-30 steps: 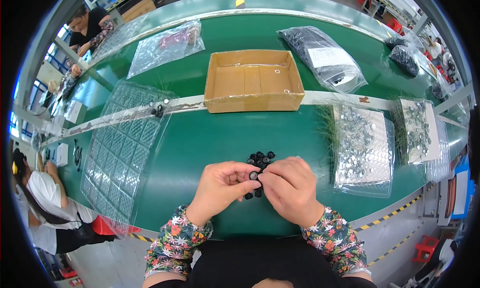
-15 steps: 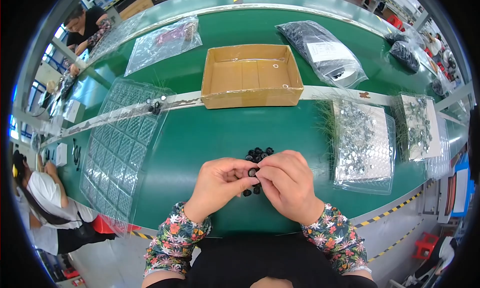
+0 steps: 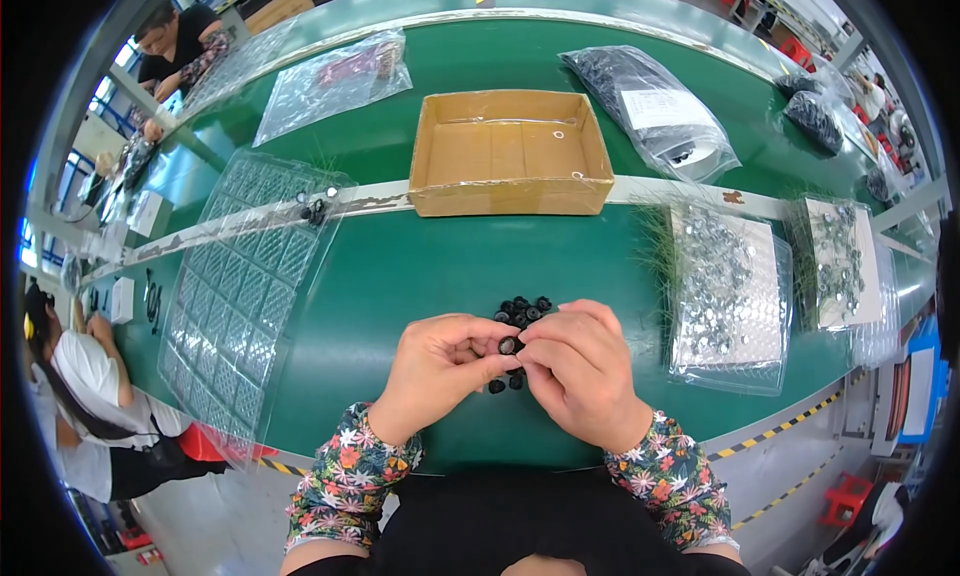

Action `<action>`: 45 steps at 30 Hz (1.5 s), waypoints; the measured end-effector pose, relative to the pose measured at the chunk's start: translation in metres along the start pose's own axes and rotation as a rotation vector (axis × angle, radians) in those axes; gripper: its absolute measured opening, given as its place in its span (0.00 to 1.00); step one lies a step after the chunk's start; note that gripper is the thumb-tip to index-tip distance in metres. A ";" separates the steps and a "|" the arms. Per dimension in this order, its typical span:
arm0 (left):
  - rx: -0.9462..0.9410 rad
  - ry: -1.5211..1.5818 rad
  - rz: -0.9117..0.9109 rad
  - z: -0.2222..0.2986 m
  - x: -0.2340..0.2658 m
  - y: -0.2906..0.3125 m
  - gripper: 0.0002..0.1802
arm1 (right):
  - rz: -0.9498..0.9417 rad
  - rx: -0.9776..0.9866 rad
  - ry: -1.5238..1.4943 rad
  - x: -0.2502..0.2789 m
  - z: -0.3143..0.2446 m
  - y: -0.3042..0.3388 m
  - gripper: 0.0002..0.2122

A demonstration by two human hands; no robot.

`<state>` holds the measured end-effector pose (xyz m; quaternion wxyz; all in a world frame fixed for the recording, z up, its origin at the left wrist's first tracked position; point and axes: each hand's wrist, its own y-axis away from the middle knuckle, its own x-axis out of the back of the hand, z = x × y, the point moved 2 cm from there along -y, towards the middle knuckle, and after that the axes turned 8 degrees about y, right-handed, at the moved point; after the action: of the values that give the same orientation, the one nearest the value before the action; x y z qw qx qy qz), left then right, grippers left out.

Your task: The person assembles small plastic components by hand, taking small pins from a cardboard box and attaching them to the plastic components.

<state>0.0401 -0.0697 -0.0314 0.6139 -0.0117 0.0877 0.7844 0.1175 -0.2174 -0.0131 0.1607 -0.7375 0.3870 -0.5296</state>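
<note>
Over the near middle of the green table, a small round black part (image 3: 509,346) with a greyish, shiny centre is pinched between both hands. The thumb and forefinger of my left hand (image 3: 432,368) are closed on its left side. My right hand (image 3: 583,374) grips it from the right, its fingertips pressed together and partly hiding the part. Just beyond and beneath my fingers lies a loose pile of similar black parts (image 3: 521,308). A few more black parts (image 3: 497,386) lie on the near side, partly covered by my hands.
An open cardboard box (image 3: 512,198) stands beyond the pile. At left lies a clear compartment tray (image 3: 230,296) with a few parts (image 3: 315,210) on it. Small clear pieces (image 3: 722,286) cover a white sheet at right. Plastic bags (image 3: 650,106) lie behind; co-workers sit at left.
The black part has turned slightly between my fingers, so its greyish centre shows more. Both hands keep nearly the same place and grip. The whole view has shifted a little.
</note>
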 end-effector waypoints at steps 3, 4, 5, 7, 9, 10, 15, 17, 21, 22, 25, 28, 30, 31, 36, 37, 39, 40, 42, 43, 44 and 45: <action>-0.001 0.015 -0.023 0.002 0.000 0.001 0.12 | -0.017 0.009 -0.007 0.000 0.000 0.000 0.09; -0.007 0.014 -0.027 0.002 0.000 0.001 0.12 | -0.014 0.007 -0.009 0.000 0.000 -0.001 0.09; -0.014 0.014 -0.033 0.003 -0.001 0.001 0.12 | -0.014 0.008 -0.008 0.000 0.000 -0.001 0.09; -0.015 0.013 -0.038 0.004 -0.001 0.001 0.12 | -0.005 0.009 -0.009 0.000 0.000 -0.001 0.09; -0.017 0.011 -0.042 0.004 -0.002 0.001 0.12 | -0.001 0.008 -0.013 0.000 0.000 -0.001 0.09; -0.024 0.013 -0.044 0.005 -0.002 0.001 0.12 | 0.003 0.006 -0.016 0.000 0.000 -0.001 0.09; -0.029 0.028 -0.054 0.005 -0.002 0.001 0.12 | 0.005 0.001 -0.021 0.000 -0.001 -0.001 0.09; -0.034 0.028 -0.058 0.005 -0.002 0.001 0.12 | 0.007 0.000 -0.022 0.001 -0.001 -0.001 0.09; -0.040 0.015 -0.059 0.004 -0.002 0.001 0.12 | -0.002 0.002 -0.024 0.002 -0.001 -0.002 0.08; -0.031 0.028 -0.062 0.004 -0.002 0.001 0.12 | -0.002 0.005 -0.025 0.002 -0.001 -0.002 0.08; -0.029 0.048 -0.069 0.004 -0.002 0.001 0.12 | 0.003 0.010 -0.025 0.002 -0.001 -0.002 0.08; -0.033 0.064 -0.072 0.003 -0.002 0.001 0.12 | -0.006 0.019 -0.022 0.002 -0.001 -0.002 0.08; -0.032 0.073 -0.073 0.004 -0.003 0.001 0.12 | -0.004 0.024 -0.023 0.002 -0.001 -0.002 0.08; -0.034 0.078 -0.071 0.005 -0.003 0.001 0.12 | -0.003 0.029 -0.024 0.003 -0.001 -0.002 0.08; -0.022 0.084 -0.070 0.007 -0.003 0.002 0.13 | -0.001 0.036 -0.015 0.003 -0.002 -0.001 0.08; -0.023 0.083 -0.078 0.007 -0.003 0.002 0.13 | -0.002 0.036 -0.011 0.004 -0.002 -0.001 0.08; -0.024 0.081 -0.085 0.008 -0.002 0.002 0.13 | 0.000 0.035 -0.005 0.004 -0.002 -0.001 0.08; -0.013 0.103 -0.090 0.009 -0.002 0.002 0.13 | 0.002 0.033 0.001 0.004 -0.002 -0.001 0.08; -0.003 0.126 -0.096 0.009 -0.002 0.002 0.13 | 0.006 0.033 0.008 0.004 -0.002 -0.002 0.08; 0.000 0.156 -0.098 0.009 -0.003 0.002 0.14 | 0.010 0.032 0.015 0.004 -0.002 -0.002 0.08; 0.003 0.186 -0.102 0.010 -0.003 0.002 0.14 | 0.010 0.033 0.016 0.004 -0.002 -0.002 0.08; 0.003 0.187 -0.102 0.010 -0.003 0.002 0.14 | 0.010 0.032 0.026 0.004 -0.002 -0.002 0.08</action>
<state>0.0397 -0.0712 -0.0207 0.6422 -0.0883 0.1449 0.7475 0.1171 -0.2190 -0.0085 0.1700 -0.7260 0.3844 -0.5443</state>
